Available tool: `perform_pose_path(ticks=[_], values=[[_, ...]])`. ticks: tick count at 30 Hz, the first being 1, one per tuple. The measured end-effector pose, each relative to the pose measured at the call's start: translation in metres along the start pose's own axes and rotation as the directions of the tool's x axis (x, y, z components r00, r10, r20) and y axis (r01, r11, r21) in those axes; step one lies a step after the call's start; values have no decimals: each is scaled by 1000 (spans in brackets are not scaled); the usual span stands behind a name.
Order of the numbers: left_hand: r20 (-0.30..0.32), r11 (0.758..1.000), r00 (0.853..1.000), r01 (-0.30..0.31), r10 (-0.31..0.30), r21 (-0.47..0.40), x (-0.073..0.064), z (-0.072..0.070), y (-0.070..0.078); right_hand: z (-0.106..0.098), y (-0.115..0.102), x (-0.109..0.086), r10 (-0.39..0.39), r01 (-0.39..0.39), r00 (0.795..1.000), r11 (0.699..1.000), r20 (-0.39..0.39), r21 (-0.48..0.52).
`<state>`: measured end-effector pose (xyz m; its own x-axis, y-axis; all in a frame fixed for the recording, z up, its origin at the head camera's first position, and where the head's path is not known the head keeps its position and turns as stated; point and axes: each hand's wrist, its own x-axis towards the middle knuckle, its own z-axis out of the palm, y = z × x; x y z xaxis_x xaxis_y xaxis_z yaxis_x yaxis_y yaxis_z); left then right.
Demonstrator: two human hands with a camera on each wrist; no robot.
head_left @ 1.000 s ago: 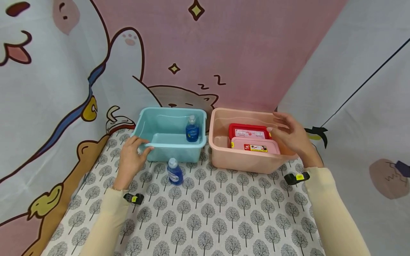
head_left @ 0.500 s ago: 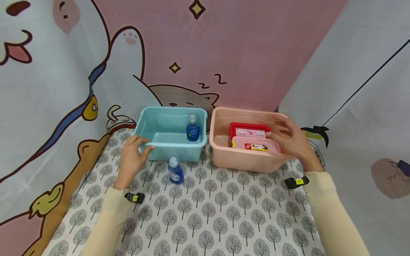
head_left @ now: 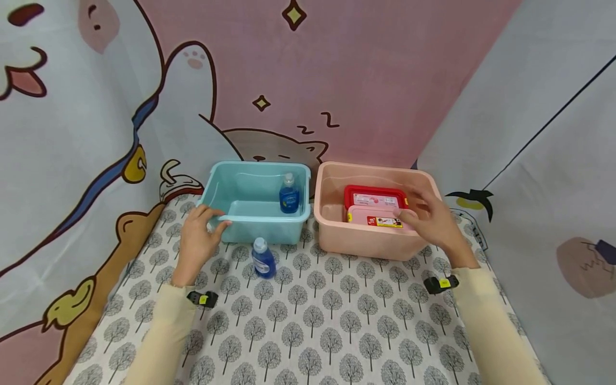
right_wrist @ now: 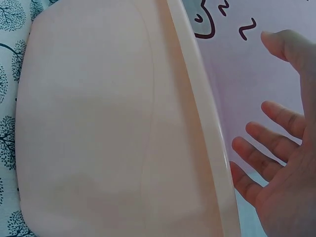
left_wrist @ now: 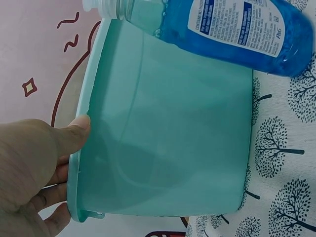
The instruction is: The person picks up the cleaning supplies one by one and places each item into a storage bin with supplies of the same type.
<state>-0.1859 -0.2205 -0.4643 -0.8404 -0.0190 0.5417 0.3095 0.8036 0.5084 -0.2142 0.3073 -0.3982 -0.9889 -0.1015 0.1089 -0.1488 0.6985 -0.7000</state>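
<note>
My left hand [head_left: 198,238] grips the front left rim of a light blue plastic bin [head_left: 260,230]. In the left wrist view the thumb lies on the outer face of the bin's rim [left_wrist: 84,103], fingers behind it. One bottle of blue liquid [head_left: 289,195] stands inside this bin. A second bottle of blue liquid [head_left: 263,262] stands on the cloth before it. My right hand [head_left: 430,222], fingers spread, hovers over the right side of a peach bin [head_left: 366,243]. Beneath it sit a red-lidded box [head_left: 375,199] and a pink-lidded box [head_left: 363,215]; it holds neither.
Both bins stand side by side at the back of a table covered with a tree-print cloth [head_left: 298,331]. A cartoon-print curtain [head_left: 375,80] hangs right behind them and along the sides.
My right hand has moved from the peach bin's right rim inward, down and slightly left, towards the pink-lidded box. My left hand stays on the light blue bin's rim.
</note>
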Motion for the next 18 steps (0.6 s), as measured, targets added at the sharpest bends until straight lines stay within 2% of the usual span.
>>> perform_pose_path(ticks=[6,11,14,18], values=[[3,1000,1000,12,-12,0,0,-1,0,3,1,-5,-41,41,999,999,-15,27],[1,1000,1000,13,-13,1,0,0,1,7,4,-11,-76,76,996,997,-35,-6],[-6,1000,1000,2,-2,-3,0,1,0,10,6,-14,-133,133,990,991,-43,4],[-17,1000,1000,-14,14,-7,-1,1,0,15,7,-17,-229,231,971,973,-64,26]])
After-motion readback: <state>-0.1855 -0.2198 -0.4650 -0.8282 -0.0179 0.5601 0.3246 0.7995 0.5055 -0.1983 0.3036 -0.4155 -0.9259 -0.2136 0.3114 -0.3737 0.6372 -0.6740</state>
